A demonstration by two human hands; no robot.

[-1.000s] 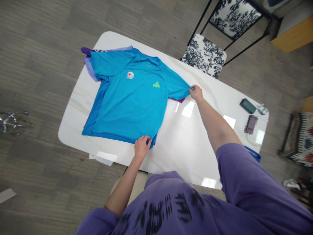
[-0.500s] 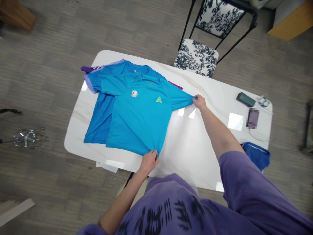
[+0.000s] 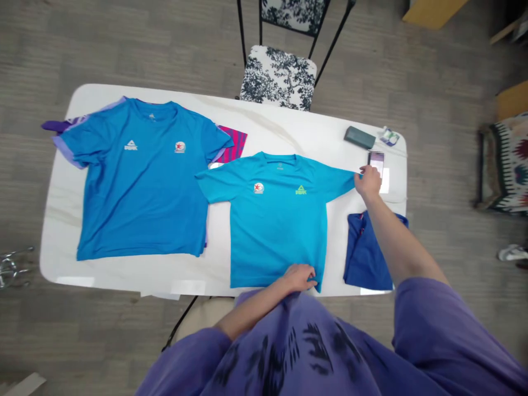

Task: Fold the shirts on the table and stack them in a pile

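Observation:
A light blue T-shirt (image 3: 272, 231) lies spread front up on the white table (image 3: 181, 278), its neck pointing to the far side. My left hand (image 3: 297, 278) grips its bottom hem near the right corner. With my right hand (image 3: 368, 180) I pinch the end of its right-side sleeve, close to a phone (image 3: 377, 160). To the left, a larger, darker blue T-shirt (image 3: 144, 181) is laid flat, apart from the lighter one except near the sleeves. Purple fabric (image 3: 68, 153) shows from under its left sleeve.
A folded dark blue garment (image 3: 367, 258) rests at the table's right end. Behind it are a dark case (image 3: 359, 137) and a small packet (image 3: 389, 136). Pink striped fabric (image 3: 234, 144) lies between the shirts. A patterned chair (image 3: 277, 77) stands at the far edge.
Both hands have pulled the light blue T-shirt rightward, off the darker shirt it overlapped. The darker shirt's front now shows fully. The head view has shifted to the right.

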